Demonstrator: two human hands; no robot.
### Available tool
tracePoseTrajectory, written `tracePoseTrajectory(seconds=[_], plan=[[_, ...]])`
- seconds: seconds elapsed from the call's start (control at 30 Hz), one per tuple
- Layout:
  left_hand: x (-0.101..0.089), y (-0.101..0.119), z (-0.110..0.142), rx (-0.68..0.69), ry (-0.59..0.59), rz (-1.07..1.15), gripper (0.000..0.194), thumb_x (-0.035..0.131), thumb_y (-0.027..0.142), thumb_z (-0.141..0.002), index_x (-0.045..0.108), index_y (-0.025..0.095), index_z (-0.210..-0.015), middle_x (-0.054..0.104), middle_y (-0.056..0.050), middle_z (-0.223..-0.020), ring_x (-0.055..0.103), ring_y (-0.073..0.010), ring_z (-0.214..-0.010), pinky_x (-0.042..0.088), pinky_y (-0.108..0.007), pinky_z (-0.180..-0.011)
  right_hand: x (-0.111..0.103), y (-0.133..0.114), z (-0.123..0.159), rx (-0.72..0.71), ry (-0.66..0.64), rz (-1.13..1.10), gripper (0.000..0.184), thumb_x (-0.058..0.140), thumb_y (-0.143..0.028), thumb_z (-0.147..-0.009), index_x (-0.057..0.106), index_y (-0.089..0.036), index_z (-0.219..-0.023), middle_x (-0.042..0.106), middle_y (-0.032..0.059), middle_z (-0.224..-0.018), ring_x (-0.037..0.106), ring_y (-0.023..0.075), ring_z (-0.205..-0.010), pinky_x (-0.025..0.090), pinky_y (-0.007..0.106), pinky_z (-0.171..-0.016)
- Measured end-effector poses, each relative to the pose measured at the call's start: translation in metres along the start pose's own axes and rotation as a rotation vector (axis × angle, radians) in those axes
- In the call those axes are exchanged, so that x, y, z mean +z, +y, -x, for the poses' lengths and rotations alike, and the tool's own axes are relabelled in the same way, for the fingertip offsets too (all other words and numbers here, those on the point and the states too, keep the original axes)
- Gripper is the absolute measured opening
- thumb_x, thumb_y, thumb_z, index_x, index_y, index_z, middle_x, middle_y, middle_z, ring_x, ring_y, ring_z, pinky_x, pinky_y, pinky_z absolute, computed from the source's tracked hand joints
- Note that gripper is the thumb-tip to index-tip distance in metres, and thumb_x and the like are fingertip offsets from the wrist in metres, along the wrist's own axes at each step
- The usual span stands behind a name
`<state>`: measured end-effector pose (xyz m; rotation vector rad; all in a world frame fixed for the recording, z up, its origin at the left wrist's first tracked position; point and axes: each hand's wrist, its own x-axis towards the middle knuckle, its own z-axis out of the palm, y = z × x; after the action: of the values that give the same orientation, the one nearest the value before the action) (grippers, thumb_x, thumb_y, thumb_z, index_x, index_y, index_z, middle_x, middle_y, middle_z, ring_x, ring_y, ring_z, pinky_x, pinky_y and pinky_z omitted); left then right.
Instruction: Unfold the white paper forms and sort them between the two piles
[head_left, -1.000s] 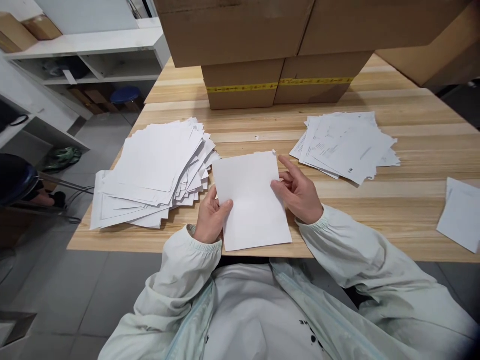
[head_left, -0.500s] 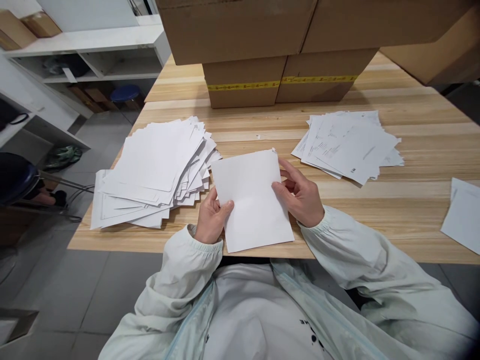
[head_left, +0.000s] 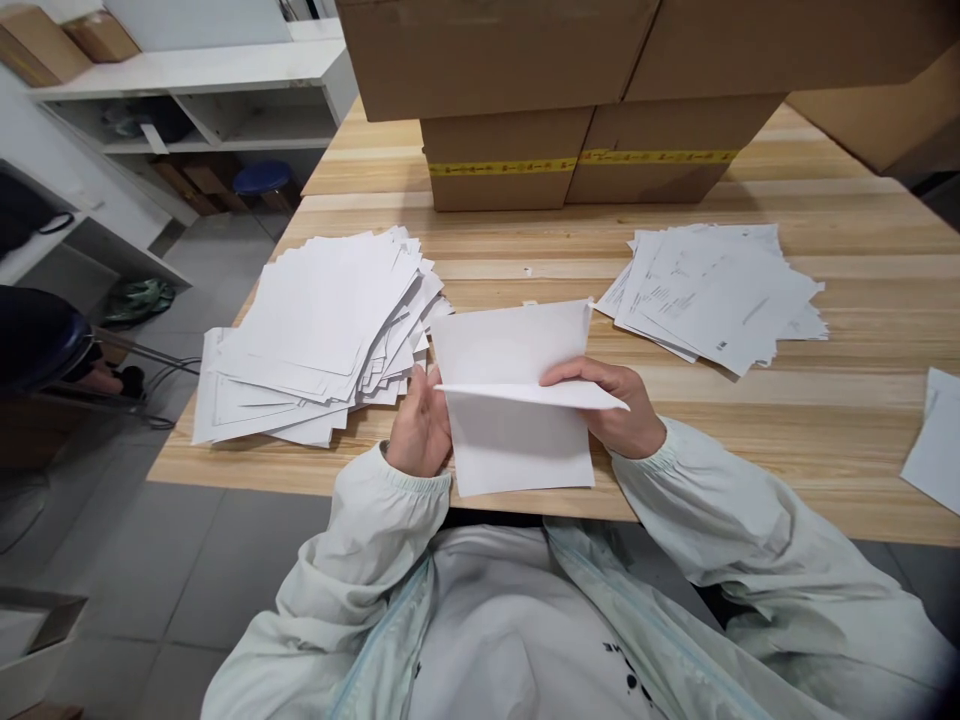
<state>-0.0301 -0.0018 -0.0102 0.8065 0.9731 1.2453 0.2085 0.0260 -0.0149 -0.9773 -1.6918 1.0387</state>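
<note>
The right hand (head_left: 621,408) pinches the paper (head_left: 525,445), thumb against fingers; the left hand (head_left: 421,425) is half open at its left edge, whether gripping I cannot tell. The paper is over the worktop (head_left: 720,450). Before, it was flat; now a raised flap crosses it.

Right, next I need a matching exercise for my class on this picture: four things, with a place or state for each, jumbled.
1. Right hand
2. Largest paper pile
3. Paper pile nearest the right hand
4. Lower cardboard boxes

A. Banded with yellow tape
B. Topped by a sheet with printed marks
C. Holding a raised paper flap
D. On the left side of the table

Pairs: 1-C, 2-D, 3-B, 4-A
</note>
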Motion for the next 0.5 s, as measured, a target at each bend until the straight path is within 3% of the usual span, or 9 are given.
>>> tracePoseTrajectory(seconds=[0.1, 0.2, 0.3, 0.33, 0.43, 0.5], plan=[[-0.003, 0.007, 0.000, -0.110, -0.087, 0.089, 0.062, 0.056, 0.074, -0.087, 0.073, 0.021, -0.114, 0.078, -0.010, -0.115, 0.063, -0.0321, -0.130, 0.056, -0.046, -0.104, -0.002, 0.001, 0.001, -0.048, -0.022, 0.007, 0.033, 0.072, -0.055, -0.086, 0.079, -0.023, -0.091, 0.077, 0.0072, -0.090, 0.072, 0.0199, -0.078, 0.056, 0.031, -0.069], [-0.004, 0.009, 0.001, -0.237, -0.088, 0.239, 0.048, 0.070, 0.047, -0.089, 0.069, 0.015, -0.124, 0.076, -0.012, -0.122, 0.062, -0.0316, -0.132, 0.048, -0.045, -0.115, 0.000, -0.002, -0.001, -0.069, -0.034, 0.015, 0.031, 0.073, -0.053, -0.086, 0.080, -0.023, -0.089, 0.079, 0.0070, -0.089, 0.073, 0.0195, -0.078, 0.057, 0.031, -0.069], [-0.003, 0.012, 0.001, -0.307, -0.010, 0.349, 0.041, 0.062, 0.027, -0.096, 0.063, 0.011, -0.134, 0.076, -0.012, -0.124, 0.063, -0.0279, -0.131, 0.041, -0.043, -0.121, -0.006, -0.007, -0.002, -0.080, -0.126, -0.004, 0.024, 0.076, -0.048, -0.085, 0.080, -0.025, -0.089, 0.079, 0.0050, -0.088, 0.072, 0.0187, -0.077, 0.057, 0.031, -0.069], [-0.003, 0.013, 0.000, -0.321, 0.020, 0.369, 0.040, 0.056, 0.025, -0.099, 0.061, 0.010, -0.136, 0.076, -0.012, -0.123, 0.064, -0.0265, -0.130, 0.041, -0.043, -0.122, -0.013, -0.008, -0.003, -0.057, -0.103, -0.029, 0.021, 0.078, -0.046, -0.084, 0.079, -0.026, -0.089, 0.078, 0.0038, -0.087, 0.072, 0.0184, -0.076, 0.056, 0.032, -0.068], [-0.002, 0.018, -0.002, -0.346, 0.108, 0.405, 0.041, 0.044, 0.022, -0.104, 0.058, 0.009, -0.141, 0.077, -0.012, -0.120, 0.066, -0.0232, -0.127, 0.040, -0.042, -0.122, -0.048, 0.000, -0.007, 0.050, 0.236, -0.209, 0.020, 0.077, -0.048, -0.083, 0.072, -0.029, -0.083, 0.073, -0.0006, -0.079, 0.064, 0.0158, -0.064, 0.051, 0.032, -0.059], [-0.001, 0.019, -0.002, -0.345, 0.137, 0.421, 0.042, 0.042, 0.022, -0.105, 0.056, 0.009, -0.143, 0.077, -0.011, -0.120, 0.067, -0.0223, -0.126, 0.040, -0.041, -0.122, -0.079, 0.014, -0.012, 0.082, 0.442, -0.320, 0.025, 0.068, -0.057, -0.087, 0.064, -0.032, -0.084, 0.065, -0.0029, -0.067, 0.050, 0.0134, -0.047, 0.043, 0.033, -0.050]])
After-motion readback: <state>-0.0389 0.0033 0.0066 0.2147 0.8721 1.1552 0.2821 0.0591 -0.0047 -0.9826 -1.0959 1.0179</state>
